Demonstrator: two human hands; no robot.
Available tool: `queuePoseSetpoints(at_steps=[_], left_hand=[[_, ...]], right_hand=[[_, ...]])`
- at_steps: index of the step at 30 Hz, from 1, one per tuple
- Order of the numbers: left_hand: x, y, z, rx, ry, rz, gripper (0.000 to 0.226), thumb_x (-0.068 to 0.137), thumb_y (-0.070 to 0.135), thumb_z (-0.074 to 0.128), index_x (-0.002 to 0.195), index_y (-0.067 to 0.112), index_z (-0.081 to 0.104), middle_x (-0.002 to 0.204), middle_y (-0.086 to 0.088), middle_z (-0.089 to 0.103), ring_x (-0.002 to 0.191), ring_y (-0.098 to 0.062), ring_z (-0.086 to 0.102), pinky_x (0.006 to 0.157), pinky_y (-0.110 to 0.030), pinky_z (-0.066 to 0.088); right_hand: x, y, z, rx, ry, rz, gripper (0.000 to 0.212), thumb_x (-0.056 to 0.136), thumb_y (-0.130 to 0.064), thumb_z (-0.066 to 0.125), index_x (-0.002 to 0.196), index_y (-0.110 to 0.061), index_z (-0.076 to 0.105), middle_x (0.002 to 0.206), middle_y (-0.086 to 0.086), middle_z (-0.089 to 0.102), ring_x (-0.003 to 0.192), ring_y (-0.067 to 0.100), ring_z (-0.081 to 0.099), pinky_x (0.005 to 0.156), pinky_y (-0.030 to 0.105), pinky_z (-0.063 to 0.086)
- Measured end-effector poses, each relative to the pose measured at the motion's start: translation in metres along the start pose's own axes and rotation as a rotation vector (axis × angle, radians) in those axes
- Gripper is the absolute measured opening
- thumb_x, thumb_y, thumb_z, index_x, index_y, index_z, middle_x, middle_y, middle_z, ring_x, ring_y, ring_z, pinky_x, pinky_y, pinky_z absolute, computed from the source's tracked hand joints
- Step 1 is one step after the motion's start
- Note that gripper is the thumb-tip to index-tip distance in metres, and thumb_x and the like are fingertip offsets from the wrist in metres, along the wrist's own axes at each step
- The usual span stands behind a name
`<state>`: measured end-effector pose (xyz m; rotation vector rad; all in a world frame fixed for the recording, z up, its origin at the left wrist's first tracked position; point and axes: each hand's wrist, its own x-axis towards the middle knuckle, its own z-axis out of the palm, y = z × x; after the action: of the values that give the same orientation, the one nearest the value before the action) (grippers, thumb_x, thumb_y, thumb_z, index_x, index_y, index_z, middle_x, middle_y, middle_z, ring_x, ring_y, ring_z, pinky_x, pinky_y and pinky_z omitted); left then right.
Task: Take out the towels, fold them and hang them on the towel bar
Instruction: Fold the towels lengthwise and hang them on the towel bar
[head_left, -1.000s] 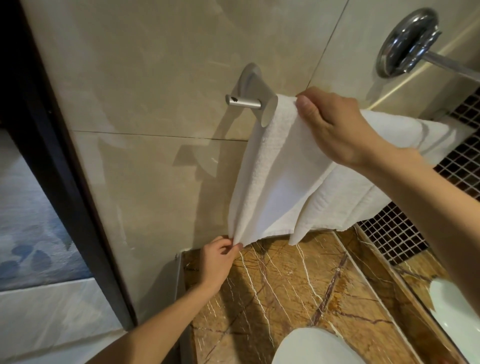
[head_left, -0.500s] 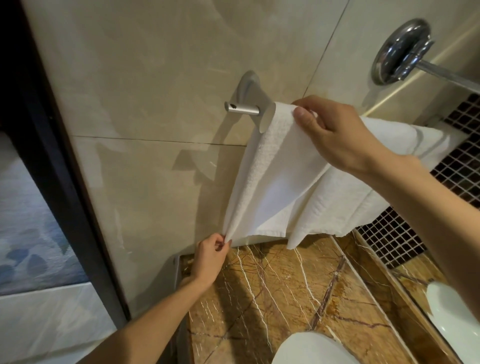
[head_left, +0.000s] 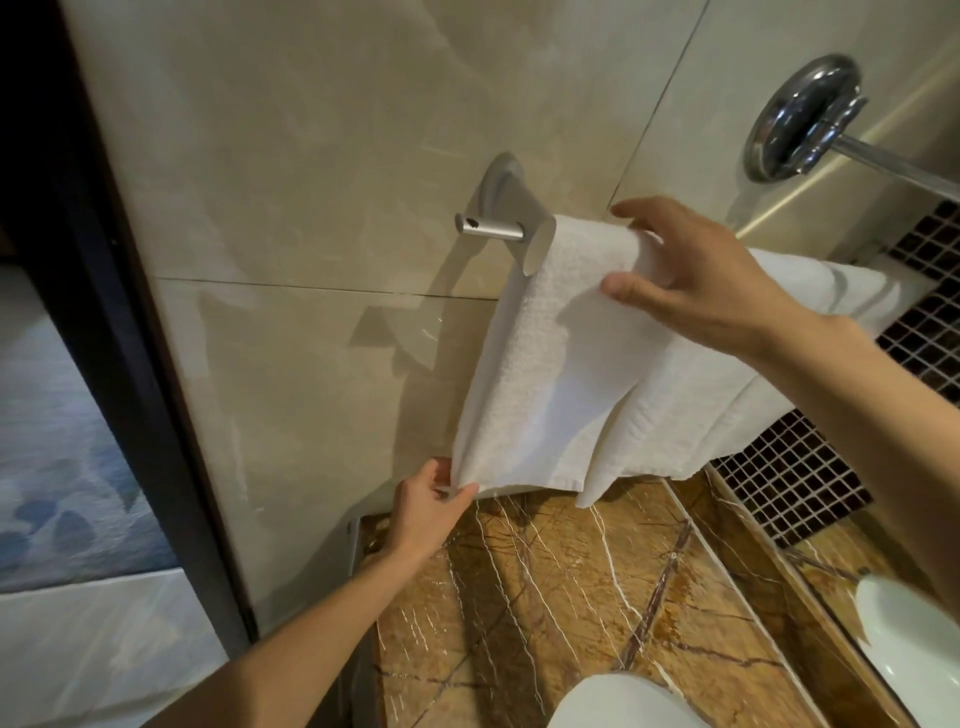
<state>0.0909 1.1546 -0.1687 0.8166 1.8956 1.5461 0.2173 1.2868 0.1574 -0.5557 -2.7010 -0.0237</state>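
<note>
A white towel (head_left: 566, 384) hangs folded over a silver towel bar (head_left: 491, 228) on the beige tiled wall. The towel covers most of the bar; only its left end and bracket show. My left hand (head_left: 426, 501) pinches the towel's lower left corner. My right hand (head_left: 696, 280) is at the top of the towel by the bar, fingers spread and relaxed, thumb and fingertips touching the fold.
A chrome wall fitting with a rod (head_left: 802, 119) sticks out at the upper right. Below lies a brown marble ledge (head_left: 545, 597), with a white basin (head_left: 909, 639) at the right and a white rounded object (head_left: 618, 701) at the bottom. A dark door frame (head_left: 104, 291) stands at the left.
My right hand has loosened from gripping the top of the towel to spread fingers. My left hand keeps its pinch on the lower corner. The view has shifted slightly.
</note>
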Motion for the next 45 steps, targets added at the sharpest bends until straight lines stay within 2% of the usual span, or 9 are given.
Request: queuePoseSetpoints(at_steps=[5, 13, 16, 18, 24, 32, 36, 41, 45], left_hand=[[0.003, 0.002, -0.001, 0.022, -0.004, -0.018, 0.023, 0.079, 0.038, 0.073, 0.094, 0.029, 0.058, 0.095, 0.009, 0.066, 0.076, -0.009, 0.066, 0.064, -0.027, 0.058], [0.002, 0.004, 0.006, 0.027, -0.007, -0.046, 0.026, 0.081, 0.034, 0.072, 0.097, 0.036, 0.051, 0.104, 0.013, 0.063, 0.073, 0.001, 0.063, 0.053, -0.008, 0.048], [-0.001, 0.014, 0.007, 0.033, 0.022, -0.081, 0.075, 0.078, 0.040, 0.073, 0.138, 0.020, 0.034, 0.129, 0.006, 0.053, 0.109, -0.013, 0.059, 0.084, -0.028, 0.056], [-0.004, 0.030, 0.004, 0.033, 0.081, -0.058, 0.092, 0.076, 0.043, 0.075, 0.147, 0.023, 0.020, 0.148, 0.001, 0.036, 0.129, -0.021, 0.042, 0.103, -0.040, 0.040], [-0.002, 0.099, -0.011, -0.094, 0.164, 0.185, 0.066, 0.073, 0.037, 0.078, 0.128, 0.025, 0.043, 0.122, 0.007, 0.056, 0.108, -0.012, 0.055, 0.088, -0.031, 0.047], [-0.016, 0.161, -0.026, -0.099, 0.302, 0.380, 0.050, 0.072, 0.033, 0.080, 0.107, 0.033, 0.044, 0.099, 0.011, 0.052, 0.086, -0.001, 0.051, 0.071, -0.016, 0.040], [-0.037, 0.191, -0.040, -0.062, 0.347, 0.657, 0.035, 0.073, 0.027, 0.079, 0.087, 0.033, 0.047, 0.076, 0.007, 0.047, 0.067, -0.008, 0.044, 0.061, -0.017, 0.039], [-0.050, 0.264, -0.029, 0.162, 0.167, 1.061, 0.019, 0.078, 0.021, 0.069, 0.091, 0.024, 0.055, 0.083, 0.008, 0.052, 0.077, -0.004, 0.051, 0.069, -0.010, 0.039], [-0.024, 0.319, -0.002, 0.517, -0.008, 0.974, 0.022, 0.082, 0.020, 0.067, 0.103, 0.015, 0.066, 0.103, 0.000, 0.058, 0.104, -0.018, 0.051, 0.092, -0.023, 0.039]], right_hand=[[-0.003, 0.028, -0.012, 0.034, -0.113, 0.157, 0.089, 0.064, -0.036, 0.084, 0.138, -0.025, 0.035, 0.125, 0.009, 0.056, 0.112, 0.027, 0.055, 0.091, 0.035, 0.042], [0.003, 0.045, -0.006, -0.035, -0.038, 0.137, 0.045, 0.071, -0.021, 0.082, 0.111, -0.020, 0.060, 0.101, 0.004, 0.067, 0.092, 0.024, 0.061, 0.079, 0.037, 0.047], [-0.001, 0.046, -0.006, -0.001, -0.023, 0.089, 0.050, 0.070, -0.024, 0.082, 0.115, -0.020, 0.059, 0.106, 0.002, 0.066, 0.095, 0.023, 0.060, 0.081, 0.037, 0.047], [-0.004, 0.049, -0.005, -0.023, -0.007, 0.078, 0.053, 0.070, -0.028, 0.081, 0.118, -0.020, 0.058, 0.110, 0.004, 0.064, 0.100, 0.026, 0.058, 0.087, 0.042, 0.045], [-0.013, 0.063, -0.002, -0.185, 0.015, 0.188, 0.061, 0.074, -0.040, 0.076, 0.127, -0.025, 0.051, 0.121, 0.006, 0.058, 0.113, 0.031, 0.050, 0.099, 0.039, 0.034], [-0.028, 0.060, -0.009, -0.131, 0.058, 0.215, 0.059, 0.080, -0.031, 0.073, 0.132, -0.015, 0.050, 0.126, 0.013, 0.056, 0.113, 0.035, 0.052, 0.098, 0.041, 0.039], [-0.035, 0.063, -0.010, -0.119, 0.074, 0.212, 0.062, 0.079, -0.029, 0.073, 0.135, -0.014, 0.049, 0.131, 0.012, 0.054, 0.119, 0.033, 0.050, 0.100, 0.038, 0.037], [-0.040, 0.069, -0.015, -0.067, 0.057, 0.216, 0.067, 0.080, -0.029, 0.074, 0.139, -0.018, 0.045, 0.139, 0.007, 0.049, 0.125, 0.028, 0.045, 0.103, 0.036, 0.032], [-0.042, 0.075, -0.022, -0.068, 0.043, 0.245, 0.069, 0.080, -0.027, 0.074, 0.141, -0.021, 0.043, 0.142, 0.005, 0.047, 0.130, 0.026, 0.043, 0.106, 0.035, 0.031]])
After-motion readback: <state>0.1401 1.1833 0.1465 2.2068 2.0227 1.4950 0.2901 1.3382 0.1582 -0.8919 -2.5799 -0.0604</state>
